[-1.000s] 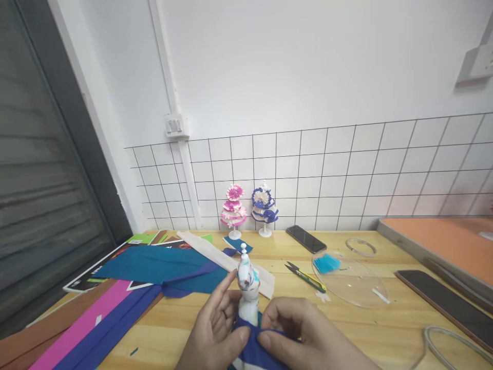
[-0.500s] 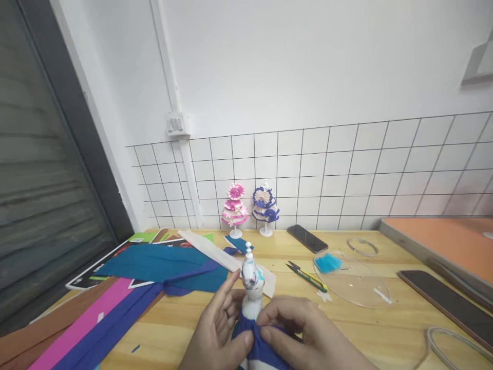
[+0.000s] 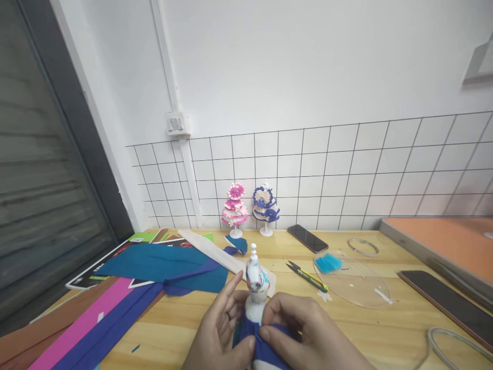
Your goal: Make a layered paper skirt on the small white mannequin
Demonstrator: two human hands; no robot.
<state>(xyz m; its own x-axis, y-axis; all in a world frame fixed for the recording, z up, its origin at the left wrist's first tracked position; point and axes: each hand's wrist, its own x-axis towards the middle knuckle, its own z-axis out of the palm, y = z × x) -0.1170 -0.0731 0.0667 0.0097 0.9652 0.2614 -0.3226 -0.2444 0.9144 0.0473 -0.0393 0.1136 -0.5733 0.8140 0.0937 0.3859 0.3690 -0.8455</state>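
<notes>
A small white dress form (image 3: 257, 288) with a knobbed top and blue and dark smears on its bust stands upright in front of me. A dark blue skirt (image 3: 251, 334), which looks like crepe paper, is gathered at its waist, with a pale part below. My left hand (image 3: 221, 329) curls around the form from the left, thumb pressing on the skirt's front, index finger stretched up beside the bust. With thumb and index finger, my right hand (image 3: 304, 326) pinches the blue paper at the right of the waist. The lower part of the form is out of view.
Blue, teal, pink and brown paper strips (image 3: 165, 267) cover the left of the wooden table (image 3: 154, 329). Two finished dress forms (image 3: 265, 210) stand at the wall. Thread snips (image 3: 307, 277), a clear disc (image 3: 358, 282), phones (image 3: 307, 238) and wire loops (image 3: 363, 247) lie rightward.
The dress form has shifted slightly to the right and tilts less, with both hands keeping their hold. The teal scrap behind it looks slightly curled now.
</notes>
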